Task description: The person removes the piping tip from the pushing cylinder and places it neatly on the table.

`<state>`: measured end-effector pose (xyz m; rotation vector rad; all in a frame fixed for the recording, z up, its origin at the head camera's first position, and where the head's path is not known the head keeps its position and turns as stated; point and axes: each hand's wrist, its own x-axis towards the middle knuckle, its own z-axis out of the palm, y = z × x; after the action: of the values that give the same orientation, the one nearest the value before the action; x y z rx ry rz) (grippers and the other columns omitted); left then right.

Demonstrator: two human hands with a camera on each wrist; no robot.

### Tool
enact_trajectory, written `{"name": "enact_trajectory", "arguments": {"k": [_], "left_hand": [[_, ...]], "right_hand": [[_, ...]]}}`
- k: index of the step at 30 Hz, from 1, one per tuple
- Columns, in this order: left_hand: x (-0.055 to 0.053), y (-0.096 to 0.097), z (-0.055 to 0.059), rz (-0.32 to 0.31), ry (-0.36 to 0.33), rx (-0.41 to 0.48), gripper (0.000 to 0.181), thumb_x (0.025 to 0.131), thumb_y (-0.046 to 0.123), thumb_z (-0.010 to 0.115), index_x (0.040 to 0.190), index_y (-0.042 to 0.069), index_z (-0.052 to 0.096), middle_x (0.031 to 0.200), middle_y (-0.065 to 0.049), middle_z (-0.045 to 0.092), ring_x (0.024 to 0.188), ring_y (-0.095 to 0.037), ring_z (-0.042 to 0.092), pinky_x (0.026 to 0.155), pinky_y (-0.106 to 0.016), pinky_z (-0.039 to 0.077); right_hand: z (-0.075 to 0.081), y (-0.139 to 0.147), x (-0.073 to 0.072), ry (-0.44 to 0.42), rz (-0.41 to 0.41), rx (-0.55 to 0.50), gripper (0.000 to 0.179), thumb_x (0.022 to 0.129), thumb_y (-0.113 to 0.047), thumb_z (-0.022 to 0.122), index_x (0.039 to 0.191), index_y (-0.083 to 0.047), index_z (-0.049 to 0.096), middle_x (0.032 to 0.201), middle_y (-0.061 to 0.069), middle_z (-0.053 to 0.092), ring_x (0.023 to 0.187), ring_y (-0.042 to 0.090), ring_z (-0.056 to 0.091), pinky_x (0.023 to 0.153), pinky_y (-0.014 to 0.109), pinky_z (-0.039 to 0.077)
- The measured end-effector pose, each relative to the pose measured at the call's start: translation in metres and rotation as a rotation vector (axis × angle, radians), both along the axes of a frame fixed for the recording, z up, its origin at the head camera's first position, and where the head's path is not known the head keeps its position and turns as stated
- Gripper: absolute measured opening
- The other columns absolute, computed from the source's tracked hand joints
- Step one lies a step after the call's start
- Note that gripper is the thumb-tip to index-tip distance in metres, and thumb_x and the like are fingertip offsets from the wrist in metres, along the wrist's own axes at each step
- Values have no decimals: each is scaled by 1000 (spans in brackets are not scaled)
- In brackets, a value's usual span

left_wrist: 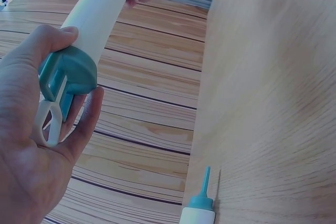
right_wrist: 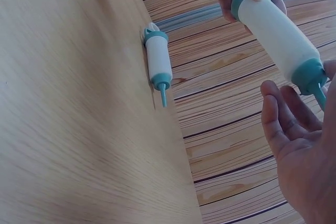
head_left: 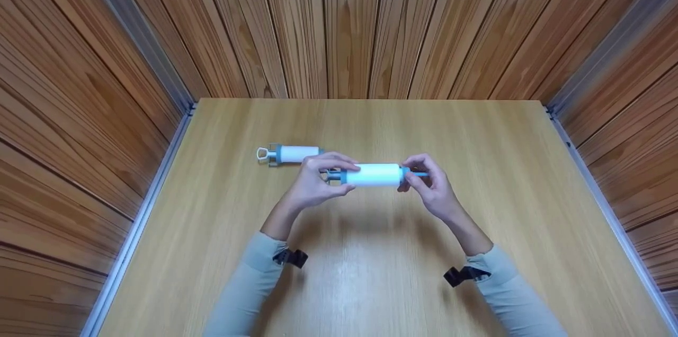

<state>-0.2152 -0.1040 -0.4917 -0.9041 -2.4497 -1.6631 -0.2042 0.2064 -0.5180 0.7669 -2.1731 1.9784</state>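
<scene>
A large syringe (head_left: 375, 175) with a white barrel, teal end fittings and a thin nozzle is held level above the table. My left hand (head_left: 320, 180) grips its handle end; in the left wrist view the thumb presses the barrel near the teal collar (left_wrist: 79, 69), and the white pull ring (left_wrist: 48, 124) lies by the palm. On the nozzle end, my right hand (head_left: 431, 188) holds the teal cap (right_wrist: 310, 74) with the thumb against it and fingers bent around. A second, similar syringe (head_left: 298, 154) lies on the table behind my left hand, its nozzle (right_wrist: 163, 95) pointing right.
The wooden table (head_left: 360, 273) is bounded by metal rails (head_left: 137, 220) at both sides. Wood-plank walls (head_left: 349, 24) rise at the back, left and right. Black straps with small mounts sit on both wrists.
</scene>
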Motion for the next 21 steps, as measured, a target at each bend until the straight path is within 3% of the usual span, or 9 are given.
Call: {"name": "enact_trajectory", "arguments": {"k": [9, 21], "left_hand": [[1, 0, 2, 0, 12, 0, 31, 91, 10, 92, 122, 8, 87, 132, -14, 83, 129, -35, 76, 111, -51, 61], [1, -1, 1, 3, -3, 2, 33, 91, 11, 91, 124, 10, 86, 134, -13, 83, 132, -35, 75, 114, -53, 58]], "right_hand": [[0, 0, 0, -29, 13, -7, 19, 110, 11, 55, 127, 19, 54, 107, -7, 73, 81, 10, 75, 76, 25, 68], [2, -1, 2, -10, 23, -30, 28, 103, 16, 61, 129, 20, 53, 114, -4, 70, 88, 11, 76, 80, 25, 69]]}}
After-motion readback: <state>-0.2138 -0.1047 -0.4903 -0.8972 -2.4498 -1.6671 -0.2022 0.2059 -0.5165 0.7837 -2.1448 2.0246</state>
